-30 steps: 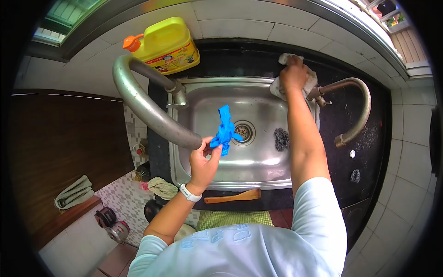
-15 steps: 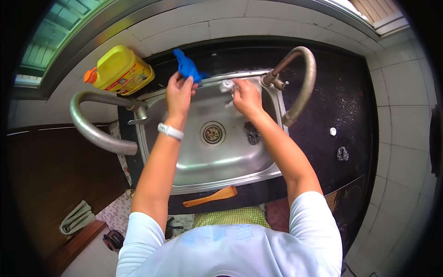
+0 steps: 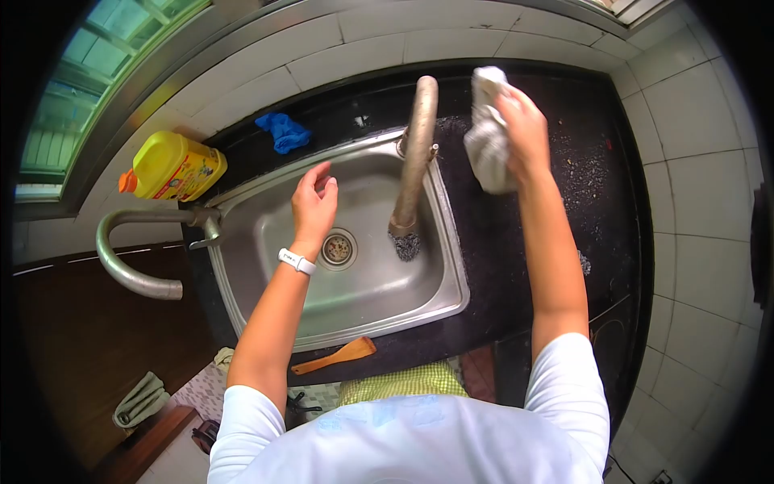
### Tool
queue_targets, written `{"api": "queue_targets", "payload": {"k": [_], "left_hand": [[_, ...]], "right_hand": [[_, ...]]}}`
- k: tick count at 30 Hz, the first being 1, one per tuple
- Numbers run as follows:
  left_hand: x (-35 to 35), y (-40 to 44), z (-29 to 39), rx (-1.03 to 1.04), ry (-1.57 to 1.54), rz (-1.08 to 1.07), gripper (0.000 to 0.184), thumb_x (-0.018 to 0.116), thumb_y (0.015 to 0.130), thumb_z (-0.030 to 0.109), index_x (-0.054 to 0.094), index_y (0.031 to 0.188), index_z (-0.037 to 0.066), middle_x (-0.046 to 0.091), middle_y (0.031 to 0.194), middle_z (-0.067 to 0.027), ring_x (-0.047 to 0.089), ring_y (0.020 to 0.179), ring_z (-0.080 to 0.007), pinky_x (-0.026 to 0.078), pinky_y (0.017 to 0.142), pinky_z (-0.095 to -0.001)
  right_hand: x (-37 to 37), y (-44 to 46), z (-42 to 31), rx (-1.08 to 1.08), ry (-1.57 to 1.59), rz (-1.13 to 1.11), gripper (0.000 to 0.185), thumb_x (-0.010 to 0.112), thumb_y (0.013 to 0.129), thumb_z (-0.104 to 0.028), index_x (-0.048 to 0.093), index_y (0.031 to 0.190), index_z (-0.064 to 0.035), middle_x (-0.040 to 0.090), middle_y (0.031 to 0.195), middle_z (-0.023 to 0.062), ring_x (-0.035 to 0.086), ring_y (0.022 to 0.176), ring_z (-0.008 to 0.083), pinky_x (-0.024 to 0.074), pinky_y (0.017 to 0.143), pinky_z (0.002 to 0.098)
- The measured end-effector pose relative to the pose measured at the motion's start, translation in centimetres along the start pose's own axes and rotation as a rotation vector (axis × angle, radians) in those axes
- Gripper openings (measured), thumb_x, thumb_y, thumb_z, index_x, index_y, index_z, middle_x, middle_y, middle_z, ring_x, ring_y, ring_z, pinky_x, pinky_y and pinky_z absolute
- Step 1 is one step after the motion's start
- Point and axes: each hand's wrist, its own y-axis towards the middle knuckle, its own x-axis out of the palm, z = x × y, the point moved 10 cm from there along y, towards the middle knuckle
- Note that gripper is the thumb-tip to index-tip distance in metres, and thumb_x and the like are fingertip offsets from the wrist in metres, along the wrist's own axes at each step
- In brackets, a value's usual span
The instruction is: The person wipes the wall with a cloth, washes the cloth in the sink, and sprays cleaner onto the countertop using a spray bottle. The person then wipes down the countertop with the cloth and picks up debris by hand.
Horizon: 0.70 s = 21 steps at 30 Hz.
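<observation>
The right hand (image 3: 526,133) is gripping a white cloth (image 3: 488,137) over the black bench (image 3: 504,274), and the left hand (image 3: 313,208) is holding nothing above the sink (image 3: 379,286). The bent tap (image 3: 417,149) is standing between them, partly hiding a scrubber (image 3: 405,247). A blue glove-like thing (image 3: 282,132) is lying behind the sink, near a yellow jug (image 3: 179,168).

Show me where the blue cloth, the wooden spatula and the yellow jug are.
Blue cloth (image 3: 284,134), head view, crumpled middle.
Wooden spatula (image 3: 339,356), head view, middle.
Yellow jug (image 3: 181,173), head view, body.
</observation>
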Motion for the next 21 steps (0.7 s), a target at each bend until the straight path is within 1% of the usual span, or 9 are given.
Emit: {"api": "queue_targets", "payload": {"k": [3, 5, 6, 7, 10, 12, 16, 18, 21], "left_hand": [[1.0, 0.4, 0.2, 0.033, 0.029, 0.001, 0.031, 0.056, 0.083, 0.009, 0.056, 0.113, 0.003, 0.059, 0.108, -0.0131, 0.059, 0.097, -0.0202, 0.05, 0.082, -0.0303], [2.1, 0.8, 0.2, 0.076, 0.036, -0.013, 0.03, 0.056, 0.082, 0.008, 0.057, 0.112, 0.004, 0.059, 0.107, -0.0137, 0.06, 0.096, -0.0209, 0.049, 0.082, -0.0299], [2.1, 0.5, 3.1, 0.108, 0.243, -0.013, 0.03, 0.056, 0.081, 0.009, 0.058, 0.111, 0.005, 0.059, 0.107, -0.0143, 0.06, 0.095, -0.0237, 0.047, 0.084, -0.0314], [2.5, 0.6, 4.6, 0.192, 0.408, -0.002, 0.032, 0.057, 0.08, 0.009, 0.057, 0.112, 0.005, 0.058, 0.109, -0.0153, 0.058, 0.099, -0.0273, 0.044, 0.088, -0.0337], [4.6, 2.2, 4.6, 0.466, 0.445, -0.065, 0.036, 0.058, 0.079, 0.009, 0.053, 0.115, 0.002, 0.054, 0.115, -0.0188, 0.051, 0.109, -0.0329, 0.04, 0.094, -0.0373], [6.2, 4.0, 3.4, 0.462, 0.606, -0.19, 0.048, 0.06, 0.078, 0.014, 0.046, 0.122, 0.003, 0.044, 0.127, -0.0223, 0.04, 0.12, -0.0356, 0.033, 0.1, -0.0385], [9.2, 5.7, 4.5, 0.312, 0.687, -0.441, 0.07, 0.066, 0.073, 0.016, 0.033, 0.135, 0.007, 0.027, 0.139, -0.0271, 0.028, 0.129, -0.0388, 0.027, 0.105, -0.0397], [10.7, 6.6, 3.1, 0.326, 0.862, -0.538, 0.083, 0.071, 0.069, 0.017, 0.025, 0.138, 0.007, 0.024, 0.137, -0.0315, 0.029, 0.126, -0.045, 0.027, 0.105, -0.0419], [12.3, 6.9, 2.5, 0.358, 1.194, -0.545, 0.089, 0.073, 0.067, 0.019, 0.022, 0.139, 0.008, 0.026, 0.135, -0.0329, 0.032, 0.122, -0.0477, 0.028, 0.105, -0.0443]], "right_hand": [[5.4, 5.5, 1.1, -0.188, -0.37, -0.084, 0.036, 0.055, 0.085, -0.022, 0.056, 0.112, 0.001, 0.063, 0.085, 0.0068, 0.059, 0.075, 0.0144, 0.0473, 0.066, 0.0275], [9.6, 8.2, 7.2, -0.232, -0.784, -0.31, 0.046, 0.052, 0.084, -0.033, 0.05, 0.123, -0.0075, 0.055, 0.117, 0.018, 0.053, 0.109, 0.0283, 0.0411, 0.092, 0.0342], [11.1, 8.0, 10.9, -0.265, -0.965, -0.454, 0.049, 0.049, 0.084, -0.036, 0.046, 0.128, -0.0151, 0.044, 0.131, 0.0151, 0.04, 0.123, 0.0289, 0.03, 0.103, 0.0404], [11.8, 5.7, 10.7, -0.55, -1.398, -0.414, 0.048, 0.048, 0.084, -0.036, 0.045, 0.129, -0.021, 0.044, 0.133, 0.009, 0.04, 0.123, 0.027, 0.0281, 0.103, 0.0461], [10.1, 5.9, 10.1, -0.679, -1.287, -0.346, 0.041, 0.049, 0.083, -0.034, 0.051, 0.123, -0.0229, 0.05, 0.123, 0.0066, 0.044, 0.118, 0.0262, 0.0293, 0.1, 0.0485], [5.9, 8.3, 10.1, -0.651, -1.335, -0.261, 0.034, 0.051, 0.08, -0.024, 0.056, 0.112, -0.0165, 0.055, 0.113, 0.007, 0.052, 0.104, 0.026, 0.0403, 0.089, 0.0428], [-9.8, 13.3, 7.4, -0.468, -1.432, 0.111, 0.029, 0.049, 0.081, -0.02, 0.057, 0.106, -0.0092, 0.059, 0.106, 0.0149, 0.057, 0.094, 0.0342, 0.0432, 0.082, 0.0439], [-18.0, 13.6, 5.5, -0.072, -1.43, 0.248, 0.033, 0.047, 0.084, -0.023, 0.053, 0.113, -0.0081, 0.059, 0.107, 0.0175, 0.057, 0.094, 0.0363, 0.0443, 0.081, 0.044], [-28.3, 14.4, 6.6, -0.104, -1.55, 0.476, 0.045, 0.046, 0.085, -0.025, 0.044, 0.127, -0.0086, 0.054, 0.118, 0.0163, 0.052, 0.107, 0.0346, 0.0428, 0.087, 0.043]]}}
